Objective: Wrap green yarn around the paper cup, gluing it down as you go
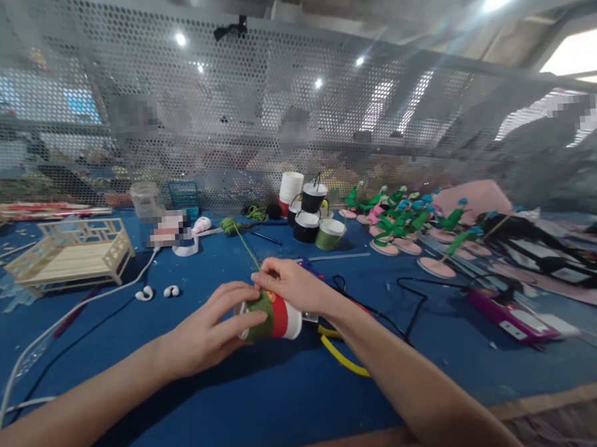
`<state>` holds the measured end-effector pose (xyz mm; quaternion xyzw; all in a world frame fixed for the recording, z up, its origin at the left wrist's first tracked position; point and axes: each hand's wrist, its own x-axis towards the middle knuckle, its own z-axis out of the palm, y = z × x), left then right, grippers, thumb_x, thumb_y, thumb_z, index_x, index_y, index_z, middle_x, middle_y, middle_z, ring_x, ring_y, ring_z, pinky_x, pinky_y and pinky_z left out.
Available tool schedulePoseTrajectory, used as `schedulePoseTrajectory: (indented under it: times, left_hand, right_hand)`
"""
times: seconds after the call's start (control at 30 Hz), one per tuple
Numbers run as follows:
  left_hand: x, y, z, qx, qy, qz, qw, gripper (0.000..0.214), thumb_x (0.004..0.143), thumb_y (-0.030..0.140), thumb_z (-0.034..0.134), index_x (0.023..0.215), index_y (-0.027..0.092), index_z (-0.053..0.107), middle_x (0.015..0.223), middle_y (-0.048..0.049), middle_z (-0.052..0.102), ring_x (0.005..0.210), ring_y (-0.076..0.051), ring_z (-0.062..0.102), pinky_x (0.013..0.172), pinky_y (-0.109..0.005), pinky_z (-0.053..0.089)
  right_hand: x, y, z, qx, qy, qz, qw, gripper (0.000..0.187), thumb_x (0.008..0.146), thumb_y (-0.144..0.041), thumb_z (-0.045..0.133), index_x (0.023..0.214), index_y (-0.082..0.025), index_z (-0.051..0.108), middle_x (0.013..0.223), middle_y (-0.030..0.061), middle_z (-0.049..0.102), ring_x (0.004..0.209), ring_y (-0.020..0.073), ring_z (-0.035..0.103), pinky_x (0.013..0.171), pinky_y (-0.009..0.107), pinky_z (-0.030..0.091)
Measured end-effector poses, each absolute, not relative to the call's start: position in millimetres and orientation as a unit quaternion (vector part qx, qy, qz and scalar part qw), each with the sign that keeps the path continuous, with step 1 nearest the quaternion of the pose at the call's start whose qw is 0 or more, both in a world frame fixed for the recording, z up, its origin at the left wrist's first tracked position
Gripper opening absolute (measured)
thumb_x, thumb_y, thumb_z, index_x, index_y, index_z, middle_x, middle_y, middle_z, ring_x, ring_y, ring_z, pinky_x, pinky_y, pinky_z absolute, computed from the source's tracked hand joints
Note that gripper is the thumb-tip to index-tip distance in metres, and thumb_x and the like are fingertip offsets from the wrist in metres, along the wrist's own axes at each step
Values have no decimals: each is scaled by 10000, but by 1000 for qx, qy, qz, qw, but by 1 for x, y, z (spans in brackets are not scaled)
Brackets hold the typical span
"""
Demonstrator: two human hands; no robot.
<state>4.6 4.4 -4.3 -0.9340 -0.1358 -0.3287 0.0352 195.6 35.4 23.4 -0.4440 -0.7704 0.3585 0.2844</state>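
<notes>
A red and white paper cup [279, 318] lies tipped on its side above the blue table, with green yarn wound around its left part. My left hand [214, 328] is wrapped around the yarn-covered end, fingers over the top and front. My right hand [292, 284] is closed at the cup's upper side, its thumb and finger pinching the green yarn [248, 247]. From there the strand runs back to a small green yarn ball [229, 226]. The right palm and wrist hide part of the cup's far side.
Behind stand yarn-covered cups [307, 228] with handles and a white cup stack [291, 186]. Green craft flowers on pink discs [435, 267] and a purple power strip [513, 315] are right. A wooden miniature bed [75, 256], earbuds [145, 293] and a cable lie left.
</notes>
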Motion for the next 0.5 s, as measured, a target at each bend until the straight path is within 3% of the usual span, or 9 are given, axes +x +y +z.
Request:
schedulePoseTrajectory:
  times: [0.2, 0.37, 0.5]
  left_hand:
    - [3, 7, -10, -883, -268, -358, -144, 622, 717, 457, 648, 1208, 184, 380, 1168, -155, 445, 1078, -286, 477, 880, -450, 459]
    - [10, 5, -9, -796, -360, -341, -348, 459, 764, 434, 588, 1076, 146, 415, 978, -98, 560, 816, -210, 604, 719, -373, 523]
    - [12, 3, -9, -776, -372, -345, -375, 366, 751, 377, 603, 990, 152, 440, 896, -59, 572, 794, -195, 600, 700, -348, 521]
  right_hand:
    - [192, 33, 25, -479, -774, 286, 299, 261, 810, -321, 495, 602, -198, 395, 526, -66, 384, 511, 96, 350, 526, 239, 279]
    - [186, 27, 22, -481, -781, 240, 317, 267, 807, -290, 494, 590, -209, 361, 556, -52, 401, 542, 110, 376, 548, 254, 289]
    - [183, 25, 17, -476, -779, 245, 326, 255, 803, -294, 489, 597, -210, 364, 573, -45, 420, 556, 115, 391, 547, 254, 301]
